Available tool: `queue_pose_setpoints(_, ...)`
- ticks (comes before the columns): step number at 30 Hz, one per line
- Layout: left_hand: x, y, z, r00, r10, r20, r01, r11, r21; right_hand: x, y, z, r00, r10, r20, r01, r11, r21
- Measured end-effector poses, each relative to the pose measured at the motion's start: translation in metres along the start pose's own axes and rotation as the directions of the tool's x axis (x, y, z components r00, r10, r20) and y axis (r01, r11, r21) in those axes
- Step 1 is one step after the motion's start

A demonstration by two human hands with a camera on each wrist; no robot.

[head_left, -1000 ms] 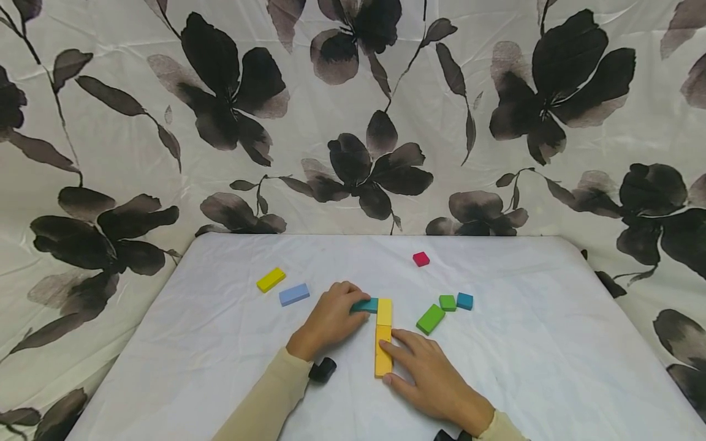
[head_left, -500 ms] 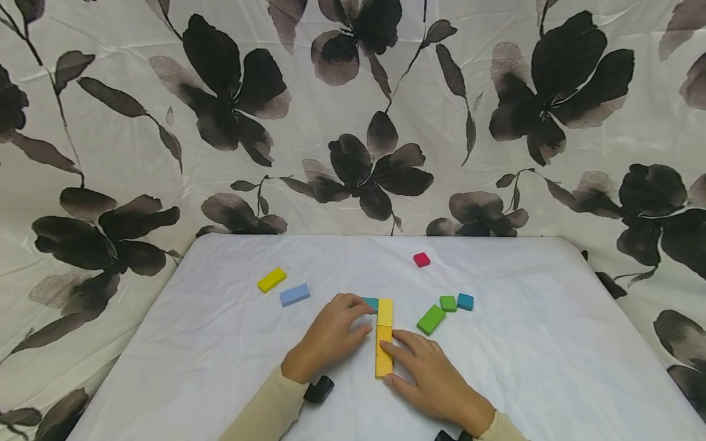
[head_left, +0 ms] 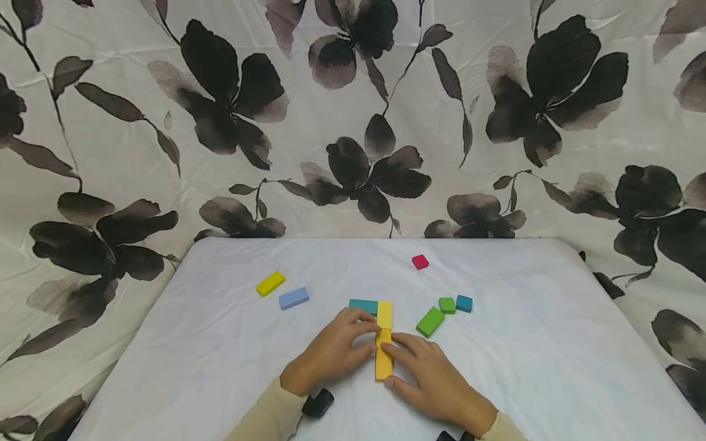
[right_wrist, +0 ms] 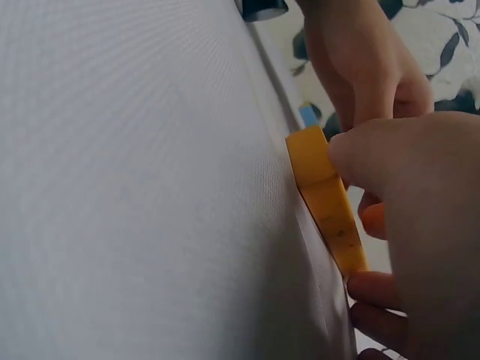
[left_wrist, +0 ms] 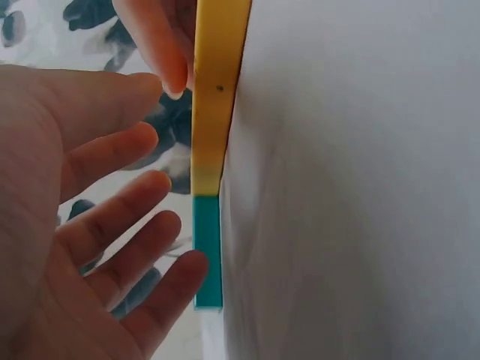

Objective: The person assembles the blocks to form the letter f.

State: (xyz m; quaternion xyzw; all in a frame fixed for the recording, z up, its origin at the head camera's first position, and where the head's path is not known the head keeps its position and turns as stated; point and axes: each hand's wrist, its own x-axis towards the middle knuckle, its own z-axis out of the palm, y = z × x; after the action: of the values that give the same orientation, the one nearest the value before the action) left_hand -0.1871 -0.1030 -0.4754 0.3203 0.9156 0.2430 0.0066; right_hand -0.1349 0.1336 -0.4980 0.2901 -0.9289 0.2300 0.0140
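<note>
Broadly, a pale cloth backdrop printed with dark flowers rises behind a white-covered tabletop. Two hands work around the tabletop's middle: the right hand rests relaxed fingers against a row of two yellow blocks, its grip unclenched; the left hand has a slack grip too, fingertips at the row's left side, contact unclear. Nine blocks show altogether. Besides that row, the longer ones are one teal block touching its far end, one long green block, one light-blue block and one loose yellow block towards the far-left corner. Three are small: one green cube, one blue cube just beside it, one red cube nearest the far edge.
</note>
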Motion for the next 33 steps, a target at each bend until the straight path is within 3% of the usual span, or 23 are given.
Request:
queue_pose_setpoints(8, -0.001, -0.003, 0.005, 0.998, 0.043, 0.042, -0.042, 0.998, -0.040, -0.001, 0.005, -0.009, 0.999, 0.031, -0.037, -0.028, 0.997, 0.078)
queue_pose_setpoints(12, -0.001, -0.003, 0.006, 0.997, 0.050, 0.053, -0.048, 0.998, -0.044, -0.001, 0.010, -0.013, 0.988, 0.017, -0.155, 0.001, 0.993, 0.115)
queue_pose_setpoints(19, 0.001, -0.003, 0.008, 0.995, 0.087, 0.053, -0.086, 0.996, -0.025, 0.001, 0.024, -0.025, 0.950, 0.046, -0.309, -0.016, 0.995, 0.100)
queue_pose_setpoints(24, 0.003, -0.004, 0.006, 0.991, 0.121, 0.059, -0.120, 0.993, -0.014, 0.002, 0.037, -0.032, 0.906, 0.021, -0.422, 0.010, 0.997, 0.070)
queue_pose_setpoints(33, 0.001, -0.003, 0.008, 0.992, 0.076, 0.097, -0.074, 0.997, -0.018, 0.000, 0.049, -0.029, 0.839, 0.071, -0.539, -0.045, 0.997, 0.061)
